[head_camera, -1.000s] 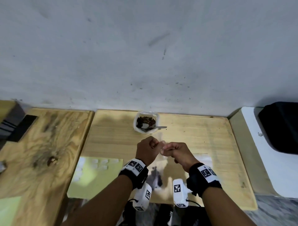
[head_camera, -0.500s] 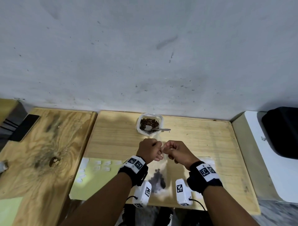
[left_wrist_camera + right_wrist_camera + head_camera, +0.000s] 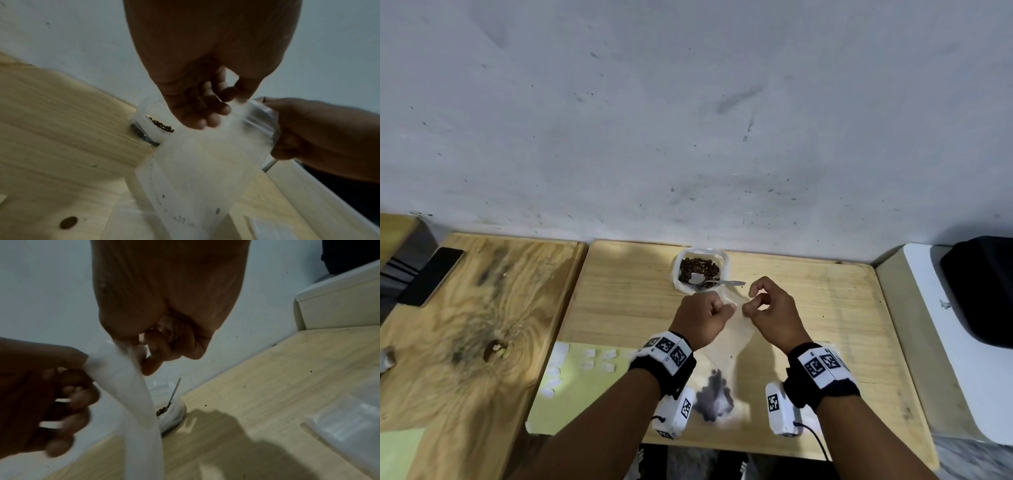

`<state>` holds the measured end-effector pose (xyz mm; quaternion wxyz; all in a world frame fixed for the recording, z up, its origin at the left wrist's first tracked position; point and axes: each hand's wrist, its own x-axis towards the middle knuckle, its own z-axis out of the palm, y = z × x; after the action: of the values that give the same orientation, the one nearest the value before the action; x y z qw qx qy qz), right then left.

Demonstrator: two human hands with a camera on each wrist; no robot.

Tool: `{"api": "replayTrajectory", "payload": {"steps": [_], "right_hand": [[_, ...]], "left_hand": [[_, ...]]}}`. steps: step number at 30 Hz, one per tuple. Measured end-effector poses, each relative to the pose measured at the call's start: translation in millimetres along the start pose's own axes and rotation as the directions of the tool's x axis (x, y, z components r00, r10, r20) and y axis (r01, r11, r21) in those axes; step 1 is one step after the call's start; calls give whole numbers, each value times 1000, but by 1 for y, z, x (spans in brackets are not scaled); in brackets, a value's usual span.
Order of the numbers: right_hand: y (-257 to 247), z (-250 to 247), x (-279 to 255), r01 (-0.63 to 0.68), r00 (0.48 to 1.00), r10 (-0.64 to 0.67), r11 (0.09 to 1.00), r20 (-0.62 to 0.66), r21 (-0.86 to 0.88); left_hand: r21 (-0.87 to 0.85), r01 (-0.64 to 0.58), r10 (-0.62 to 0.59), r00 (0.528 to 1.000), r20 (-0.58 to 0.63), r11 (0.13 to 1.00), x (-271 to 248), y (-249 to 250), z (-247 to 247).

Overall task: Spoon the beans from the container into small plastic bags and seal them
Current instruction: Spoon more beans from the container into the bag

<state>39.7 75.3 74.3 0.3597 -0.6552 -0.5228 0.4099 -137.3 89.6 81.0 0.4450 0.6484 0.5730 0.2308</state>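
Two hands pinch one plastic bag (image 3: 736, 329) above the bench (image 3: 825, 308): left hand (image 3: 702, 317) and right hand (image 3: 774, 308) grip its top. One container (image 3: 700, 269) of beans, holding one spoon (image 3: 717, 281), sits just behind the bag.

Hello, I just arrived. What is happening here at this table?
A person is packing beans into a small clear plastic bag. Both hands hold the bag up by its top edge: the left hand pinches one end, the right hand the other. A few beans lie at its bottom. The container stands behind on the wooden table, with the spoon resting in it.
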Motion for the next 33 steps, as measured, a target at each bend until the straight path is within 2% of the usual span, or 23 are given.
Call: {"api": "replayTrajectory", "payload": {"steps": [2,7,11,15,19,23,28,31,33], "right_hand": [[-4,-1,2,2,998,-5,999,59,40],[-13,0,5,-113,983,87,980,161,166],[-19,-1,7,-123,970,95,986,222,116],[-10,-2,13,-131,946,96,987,311,94],[-12,0,17,-21,938,14,1000,346,16],[-9,5,20,70,962,-51,996,269,-61],[0,9,23,-15,963,44,994,265,-108],[6,13,23,-47,952,73,995,297,-93],[8,16,25,-73,958,70,997,278,0]], "left_hand": [[77,-88,92,994,-55,993,-2,-3,3],[328,-146,138,989,46,934,3,-10,4],[380,-187,171,982,78,906,8,-13,2],[424,-311,284,950,127,850,7,-16,-2],[427,-383,342,924,173,819,5,-16,-6],[382,-343,323,939,117,858,4,-14,-7],[316,-343,325,939,111,884,7,-25,-8],[304,-251,226,967,116,919,10,-34,-11],[276,-147,133,989,67,950,12,-42,-16]]}}
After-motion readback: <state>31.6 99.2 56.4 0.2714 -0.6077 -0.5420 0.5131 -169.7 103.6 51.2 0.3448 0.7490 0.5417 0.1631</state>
